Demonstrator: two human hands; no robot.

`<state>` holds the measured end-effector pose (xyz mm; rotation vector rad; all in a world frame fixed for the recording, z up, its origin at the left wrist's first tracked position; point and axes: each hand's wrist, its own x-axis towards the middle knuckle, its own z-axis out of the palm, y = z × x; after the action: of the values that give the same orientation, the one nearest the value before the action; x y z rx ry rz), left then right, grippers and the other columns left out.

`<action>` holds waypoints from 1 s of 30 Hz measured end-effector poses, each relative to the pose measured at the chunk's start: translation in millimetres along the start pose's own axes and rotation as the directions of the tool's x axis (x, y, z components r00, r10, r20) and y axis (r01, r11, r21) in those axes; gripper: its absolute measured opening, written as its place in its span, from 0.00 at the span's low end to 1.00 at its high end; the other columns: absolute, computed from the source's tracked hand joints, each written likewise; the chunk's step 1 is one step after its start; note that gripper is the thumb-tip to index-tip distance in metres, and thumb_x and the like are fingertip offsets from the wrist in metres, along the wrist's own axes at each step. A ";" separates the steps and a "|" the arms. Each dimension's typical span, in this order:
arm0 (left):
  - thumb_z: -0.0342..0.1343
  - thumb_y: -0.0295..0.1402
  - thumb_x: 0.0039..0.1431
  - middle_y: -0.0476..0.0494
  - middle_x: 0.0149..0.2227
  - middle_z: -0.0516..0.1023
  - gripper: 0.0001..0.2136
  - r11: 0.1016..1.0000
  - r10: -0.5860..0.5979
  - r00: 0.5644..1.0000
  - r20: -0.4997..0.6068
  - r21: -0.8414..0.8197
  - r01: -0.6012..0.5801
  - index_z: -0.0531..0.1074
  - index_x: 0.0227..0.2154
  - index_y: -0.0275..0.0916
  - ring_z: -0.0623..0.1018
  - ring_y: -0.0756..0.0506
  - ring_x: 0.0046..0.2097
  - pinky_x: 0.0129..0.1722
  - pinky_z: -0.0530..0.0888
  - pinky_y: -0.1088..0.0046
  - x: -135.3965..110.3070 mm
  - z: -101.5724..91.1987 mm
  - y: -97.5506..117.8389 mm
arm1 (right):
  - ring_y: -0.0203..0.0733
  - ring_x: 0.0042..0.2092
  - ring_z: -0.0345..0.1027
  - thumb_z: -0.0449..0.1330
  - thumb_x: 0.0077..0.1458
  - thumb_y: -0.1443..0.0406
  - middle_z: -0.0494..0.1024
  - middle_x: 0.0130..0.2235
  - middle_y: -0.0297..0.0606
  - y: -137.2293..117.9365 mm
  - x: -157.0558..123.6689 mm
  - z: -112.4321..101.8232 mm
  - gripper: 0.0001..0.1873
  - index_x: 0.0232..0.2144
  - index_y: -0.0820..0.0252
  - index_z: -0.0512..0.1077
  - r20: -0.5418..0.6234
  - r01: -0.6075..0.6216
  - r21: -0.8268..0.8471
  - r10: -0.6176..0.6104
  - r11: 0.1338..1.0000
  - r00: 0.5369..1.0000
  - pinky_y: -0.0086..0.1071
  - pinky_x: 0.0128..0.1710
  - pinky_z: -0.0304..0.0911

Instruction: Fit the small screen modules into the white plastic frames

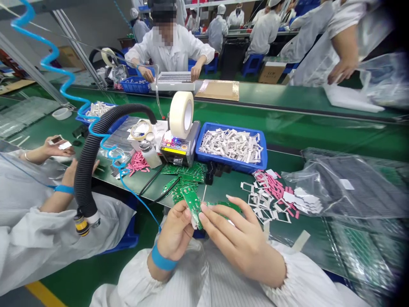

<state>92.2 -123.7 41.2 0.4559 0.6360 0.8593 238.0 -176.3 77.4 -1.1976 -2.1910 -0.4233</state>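
Right there, front and centre: a green circuit board (192, 206) lifted off the desk, long axis slanting from upper left to lower right, left edge pinched by the left hand (175, 232), its fingers (182, 209) curled shut against the board. Right hand (240, 243) just beside it, on the far side, fingers (217, 218) stretched out, tips at the board's edge and over a second green board (225, 207); firm grip or light touch, impossible to call from this view. Blue wristband (162, 258) on the left wrist. Below and ahead, on the green desk (287, 168), a loose pile of circuit boards (183, 174), then a blue tray (231, 167) heaped with white strips, a tape dispenser (179, 143), and pink-and-white frames (271, 198) off to the right beside a plastic bag (345, 183). Over on the left, a co-worker's hands (57, 146) around a small white piece, a black ribbed hose (92, 157) alongside. Beyond the desk, more white-coated workers (217, 30) in rows, blue stools, cartons.
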 end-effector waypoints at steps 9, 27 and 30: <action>0.63 0.32 0.48 0.43 0.38 0.80 0.14 0.998 -0.047 0.999 -0.010 0.049 0.047 0.76 0.39 0.38 0.76 0.46 0.39 0.40 0.71 0.72 16.0 1.0 -13.1 | 0.42 0.42 0.68 0.59 0.54 0.63 0.77 0.41 0.41 17.4 -2.9 16.3 0.08 0.37 0.59 0.71 0.266 -0.401 0.270 0.333 0.875 0.905 0.38 0.40 0.65; 0.64 0.30 0.46 0.46 0.31 0.79 0.13 0.991 -0.125 0.934 -0.335 -0.087 0.101 0.74 0.37 0.38 0.77 0.49 0.34 0.41 0.74 0.70 20.5 -25.5 -19.6 | 0.41 0.45 0.68 0.56 0.58 0.60 0.71 0.47 0.41 328.7 -22.5 13.9 0.16 0.47 0.62 0.67 0.228 -0.788 -0.463 0.914 0.405 0.335 0.40 0.43 0.67; 0.65 0.28 0.44 0.48 0.29 0.78 0.14 0.995 -0.099 0.907 -0.409 -0.067 0.078 0.74 0.37 0.38 0.77 0.50 0.32 0.37 0.74 0.71 17.3 -34.7 -21.3 | 0.42 0.45 0.68 0.56 0.59 0.60 0.70 0.48 0.42 332.6 -25.6 18.6 0.17 0.48 0.62 0.66 0.242 -0.787 -0.474 0.918 0.395 0.314 0.41 0.44 0.67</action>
<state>88.8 -118.1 -2.6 0.1957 1.0147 0.8897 521.4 -2.7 44.3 -2.6567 -1.4197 0.0901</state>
